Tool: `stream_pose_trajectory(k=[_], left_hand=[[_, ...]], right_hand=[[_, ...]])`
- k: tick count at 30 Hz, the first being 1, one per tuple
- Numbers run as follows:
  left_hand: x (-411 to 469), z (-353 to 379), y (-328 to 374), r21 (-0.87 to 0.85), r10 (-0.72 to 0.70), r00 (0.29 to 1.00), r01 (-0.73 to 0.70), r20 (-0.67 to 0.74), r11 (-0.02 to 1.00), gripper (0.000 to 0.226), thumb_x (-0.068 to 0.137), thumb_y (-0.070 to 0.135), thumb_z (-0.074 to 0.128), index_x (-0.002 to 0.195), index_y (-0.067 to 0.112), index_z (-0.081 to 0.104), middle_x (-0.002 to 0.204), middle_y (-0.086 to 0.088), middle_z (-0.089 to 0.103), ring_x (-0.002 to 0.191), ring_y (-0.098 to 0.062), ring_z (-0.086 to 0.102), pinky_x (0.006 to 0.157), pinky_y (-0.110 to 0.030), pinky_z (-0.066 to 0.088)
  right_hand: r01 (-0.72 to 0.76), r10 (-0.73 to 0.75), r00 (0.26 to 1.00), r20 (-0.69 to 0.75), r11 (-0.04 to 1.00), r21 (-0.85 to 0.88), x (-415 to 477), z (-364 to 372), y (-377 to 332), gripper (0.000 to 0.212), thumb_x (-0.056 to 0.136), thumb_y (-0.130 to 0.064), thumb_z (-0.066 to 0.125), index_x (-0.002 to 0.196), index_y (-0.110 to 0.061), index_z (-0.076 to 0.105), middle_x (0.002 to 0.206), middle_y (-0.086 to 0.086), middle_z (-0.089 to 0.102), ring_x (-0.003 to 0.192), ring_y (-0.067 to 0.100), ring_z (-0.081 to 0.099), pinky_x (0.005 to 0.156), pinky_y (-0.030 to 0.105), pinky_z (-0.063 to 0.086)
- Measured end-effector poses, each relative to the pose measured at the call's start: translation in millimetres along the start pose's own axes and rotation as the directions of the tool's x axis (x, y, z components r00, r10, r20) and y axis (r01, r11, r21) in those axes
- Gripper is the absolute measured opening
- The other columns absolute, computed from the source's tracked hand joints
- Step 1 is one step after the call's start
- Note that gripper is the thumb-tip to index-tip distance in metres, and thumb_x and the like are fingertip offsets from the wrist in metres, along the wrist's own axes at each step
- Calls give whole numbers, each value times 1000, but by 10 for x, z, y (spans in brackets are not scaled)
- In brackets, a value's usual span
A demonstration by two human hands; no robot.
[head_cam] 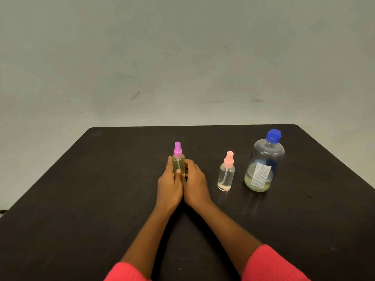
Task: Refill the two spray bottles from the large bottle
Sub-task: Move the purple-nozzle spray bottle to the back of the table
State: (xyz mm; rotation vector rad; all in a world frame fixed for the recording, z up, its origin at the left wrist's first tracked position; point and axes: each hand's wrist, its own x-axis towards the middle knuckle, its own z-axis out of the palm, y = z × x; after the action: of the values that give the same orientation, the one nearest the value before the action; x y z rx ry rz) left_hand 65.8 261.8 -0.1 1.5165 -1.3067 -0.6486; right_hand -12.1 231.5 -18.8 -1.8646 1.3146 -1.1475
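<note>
A clear spray bottle with a purple cap [178,159] stands upright near the middle of the black table [101,179], holding yellowish liquid. My left hand [170,184] wraps its left side and my right hand [195,182] wraps its right side, both around its lower body. To the right stands a second spray bottle with a pink cap [226,174], capped, with clear liquid inside. Further right is the large clear bottle [265,165] with a blue cap and a white label, holding a low level of pale liquid.
The table's far edge runs just behind the bottles, with a plain grey wall [182,57] beyond. Red sleeves [272,264] show at the bottom of the view.
</note>
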Motion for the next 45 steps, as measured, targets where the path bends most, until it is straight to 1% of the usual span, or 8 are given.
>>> stream_pose_trajectory(k=[4, 8, 11, 14, 23, 36, 40, 45], left_hand=[[261, 16, -41, 58, 22, 996, -17, -86, 998, 32, 97, 10, 46, 126, 20, 56, 108, 2, 53, 99, -13, 56, 72, -8, 35], [513, 9, -127, -16, 34, 996, -35, -85, 999, 30, 94, 10, 53, 120, 25, 57, 105, 8, 60, 95, -4, 57, 85, -18, 44], [706, -4, -183, -49, 13, 994, -18, -106, 999, 23, 92, 8, 57, 108, 24, 54, 97, 15, 61, 90, 4, 59, 77, -9, 45], [906, -3, -233, -44, 22, 994, -26, -103, 999, 25, 92, 6, 55, 115, 18, 56, 103, 8, 63, 91, 2, 60, 76, -8, 44], [1571, 59, -375, 53, 49, 996, -45, -81, 998, 43, 92, 0, 47, 131, 17, 53, 117, -1, 57, 103, -13, 57, 90, -27, 46], [2238, 135, -471, 35, 40, 998, -38, -55, 999, 51, 88, -13, 38, 134, 7, 47, 122, -7, 60, 107, -15, 57, 90, -22, 43], [2298, 142, -465, 52, 53, 999, -53, -2, 997, 49, 90, -10, 38, 134, 10, 48, 110, 3, 57, 98, -10, 54, 85, -21, 42], [2341, 122, -495, 84, 63, 996, -67, 56, 994, 52, 89, -10, 35, 133, 14, 49, 105, 1, 58, 94, -11, 55, 80, -19, 42]], right_hand=[[-25, 24, 998, -56, 1000, -11, 245, 101, 51, 15, 96, -26, 52, 109, -21, 58, 99, -4, 61, 89, 10, 58, 79, 30, 50], [-57, 55, 996, -70, 998, -19, 486, 176, 78, 14, 97, -24, 48, 107, -21, 58, 99, -3, 61, 90, 12, 58, 80, 32, 50], [-75, 72, 995, -75, 997, -33, 674, 227, 95, 17, 96, -20, 48, 111, -20, 57, 102, -1, 61, 93, 15, 59, 82, 34, 51], [-86, 82, 994, -69, 994, -67, 873, 277, 109, 20, 95, -18, 50, 115, -18, 56, 106, 2, 61, 96, 19, 59, 83, 36, 51], [-129, 119, 989, -86, 985, -115, 1574, 509, 216, 18, 96, -23, 49, 110, -15, 56, 103, 7, 62, 93, 25, 61, 82, 44, 52], [-125, 102, 987, -128, 975, -185, 2219, 680, 326, 25, 96, -13, 47, 119, -7, 52, 110, 13, 60, 97, 29, 59, 85, 43, 50], [-152, 130, 984, -122, 969, -193, 2322, 687, 345, 21, 97, -14, 45, 116, -7, 50, 109, 13, 60, 96, 30, 58, 80, 41, 49], [-202, 176, 975, -138, 957, -206, 2401, 718, 325, 17, 97, -15, 44, 112, -9, 49, 106, 13, 60, 94, 31, 59, 77, 41, 50]])
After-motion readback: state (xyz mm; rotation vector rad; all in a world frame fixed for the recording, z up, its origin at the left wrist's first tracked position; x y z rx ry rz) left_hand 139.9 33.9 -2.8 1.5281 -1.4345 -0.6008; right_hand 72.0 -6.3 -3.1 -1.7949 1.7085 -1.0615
